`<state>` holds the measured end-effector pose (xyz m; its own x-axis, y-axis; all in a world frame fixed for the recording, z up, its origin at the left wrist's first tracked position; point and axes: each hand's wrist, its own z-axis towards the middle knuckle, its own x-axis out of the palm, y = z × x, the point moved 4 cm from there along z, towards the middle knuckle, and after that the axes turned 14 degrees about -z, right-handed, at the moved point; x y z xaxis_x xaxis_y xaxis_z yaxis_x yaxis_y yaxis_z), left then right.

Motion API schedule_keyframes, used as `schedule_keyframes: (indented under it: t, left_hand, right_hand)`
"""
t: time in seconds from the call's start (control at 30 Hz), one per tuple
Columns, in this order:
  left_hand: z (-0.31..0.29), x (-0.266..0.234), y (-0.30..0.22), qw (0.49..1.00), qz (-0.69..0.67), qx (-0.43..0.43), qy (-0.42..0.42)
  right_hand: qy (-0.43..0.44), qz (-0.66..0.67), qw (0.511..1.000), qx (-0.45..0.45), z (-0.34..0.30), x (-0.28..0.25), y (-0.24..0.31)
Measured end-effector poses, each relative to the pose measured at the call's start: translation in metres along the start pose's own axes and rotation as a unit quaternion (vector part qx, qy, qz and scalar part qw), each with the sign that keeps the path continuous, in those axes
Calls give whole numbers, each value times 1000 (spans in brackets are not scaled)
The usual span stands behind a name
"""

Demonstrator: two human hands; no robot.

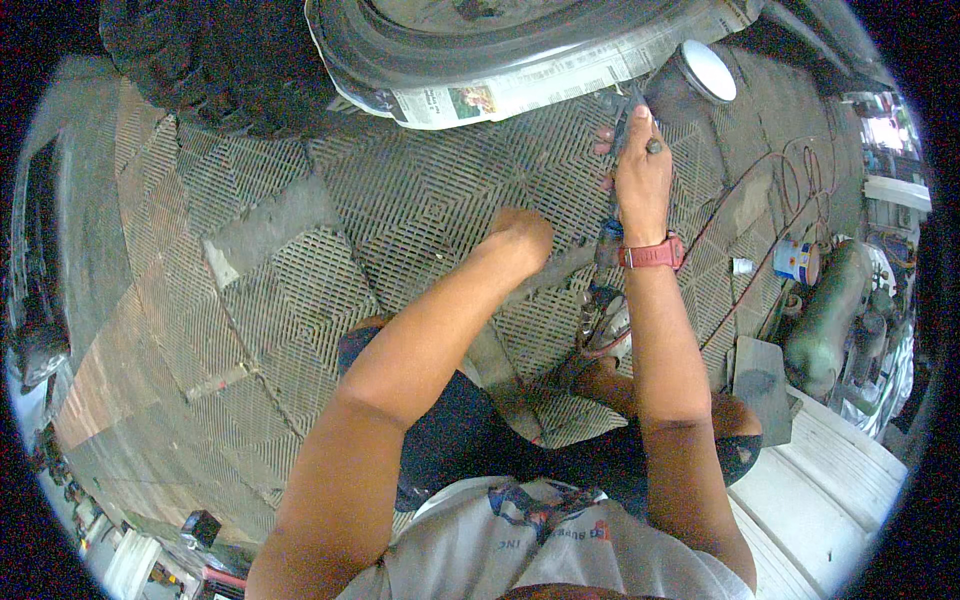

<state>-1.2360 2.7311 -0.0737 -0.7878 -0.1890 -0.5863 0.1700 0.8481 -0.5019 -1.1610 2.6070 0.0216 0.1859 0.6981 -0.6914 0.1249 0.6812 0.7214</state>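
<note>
My right hand [643, 175], with a red watch at its wrist, is closed around a spray gun [614, 232]. A dark cup with a round white lid [708, 72] sits at the gun's far end. The gun is close to newspaper [520, 100] lining the lower edge of a large, curved dark wheel-like part [440, 45]. My left hand [522, 238] hangs over the floor mat, apart from the gun. It is bent down at the wrist, so its fingers are hidden.
A knobbly black tyre [215, 70] stands at the far left. A red hose [738, 290] loops across the slatted floor tiles [430, 200] on the right. Beyond it are a blue-and-white can [796, 262], a small white cup [742, 266] and a green tank [830, 320].
</note>
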Motion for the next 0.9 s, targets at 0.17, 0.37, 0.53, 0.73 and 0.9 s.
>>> schedule_keyframes:
  t: [0.17,0.37,0.53,0.73,0.9]
  left_hand:
    - [12,11,11,997,-24,2,-78]
    - [19,17,20,991,-47,3,-128]
    - [15,19,24,993,-44,5,-108]
    - [14,17,26,994,-43,9,-101]
    - [21,24,27,987,-40,33,-152]
  right_hand:
    - [74,53,995,49,-24,17,2]
    - [193,130,972,42,-66,38,43]
    - [254,200,946,-10,-84,35,78]
    - [268,200,942,6,-76,30,88]
    - [197,121,969,84,-45,36,32]
